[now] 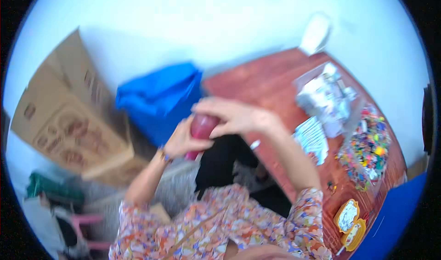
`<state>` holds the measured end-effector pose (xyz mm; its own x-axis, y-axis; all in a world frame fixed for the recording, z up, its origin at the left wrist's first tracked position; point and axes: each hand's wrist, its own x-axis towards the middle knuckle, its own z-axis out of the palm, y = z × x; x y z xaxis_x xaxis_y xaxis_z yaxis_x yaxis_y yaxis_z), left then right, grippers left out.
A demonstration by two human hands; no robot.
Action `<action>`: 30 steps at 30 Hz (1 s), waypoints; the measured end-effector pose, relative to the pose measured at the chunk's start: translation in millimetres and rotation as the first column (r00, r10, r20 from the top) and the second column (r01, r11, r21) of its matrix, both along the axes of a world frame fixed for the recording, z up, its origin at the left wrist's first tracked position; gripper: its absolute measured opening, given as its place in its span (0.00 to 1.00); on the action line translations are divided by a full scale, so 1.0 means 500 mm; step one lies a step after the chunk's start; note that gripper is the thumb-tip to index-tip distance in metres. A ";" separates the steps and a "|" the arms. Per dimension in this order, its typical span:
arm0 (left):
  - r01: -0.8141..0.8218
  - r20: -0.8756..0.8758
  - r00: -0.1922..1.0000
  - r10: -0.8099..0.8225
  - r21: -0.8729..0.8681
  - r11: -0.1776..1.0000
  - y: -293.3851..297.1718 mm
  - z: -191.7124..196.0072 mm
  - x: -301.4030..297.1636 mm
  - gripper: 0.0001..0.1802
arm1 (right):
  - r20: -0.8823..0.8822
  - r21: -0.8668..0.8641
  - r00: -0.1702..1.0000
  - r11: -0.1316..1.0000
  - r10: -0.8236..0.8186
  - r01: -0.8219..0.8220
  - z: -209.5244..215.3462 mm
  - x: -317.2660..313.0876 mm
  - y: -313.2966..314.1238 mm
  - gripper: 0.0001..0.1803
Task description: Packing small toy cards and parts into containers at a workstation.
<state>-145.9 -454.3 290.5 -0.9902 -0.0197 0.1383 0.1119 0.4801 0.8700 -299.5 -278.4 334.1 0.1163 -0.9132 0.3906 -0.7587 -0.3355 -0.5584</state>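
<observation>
A dark pink, rounded, bottle-like container (203, 126) is held up between my two hands, left of the table's near edge. My left hand (180, 139) wraps around its lower body, and a bit of pink shows below the fingers. Arched over the upper end, my right hand (236, 116) grips it with the thumb on the near side and fingers on the far side. Motion blur and the fingers hide its exact kind and most of its top.
A reddish wooden table (257, 83) bears a plastic bag of packets (324, 94), a printed sheet (311, 138), a bag of colourful small pieces (367, 149) and an orange opened case (349, 218). To the left stand a blue bag (156, 92) and a large cardboard box (69, 117).
</observation>
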 end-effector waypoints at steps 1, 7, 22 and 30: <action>0.034 0.021 0.999 -0.033 -0.021 0.999 0.000 -0.006 0.000 0.38 | -0.038 0.039 0.998 0.998 -0.044 0.045 -0.011 -0.003 0.001 0.39; -0.111 -0.407 0.912 -0.050 -0.361 0.926 0.042 -0.011 -0.059 0.40 | -0.434 0.231 0.625 0.590 -0.649 0.774 0.083 0.054 0.009 0.41; 0.232 -0.244 0.920 -0.307 -0.291 0.928 0.104 -0.039 -0.241 0.43 | -0.272 0.226 0.785 0.756 -0.556 0.614 0.111 -0.035 0.136 0.33; 0.232 -0.215 0.949 -0.232 -0.025 0.972 0.144 -0.009 -0.323 0.40 | -0.298 0.093 0.700 0.710 -0.649 0.698 0.052 -0.141 0.171 0.38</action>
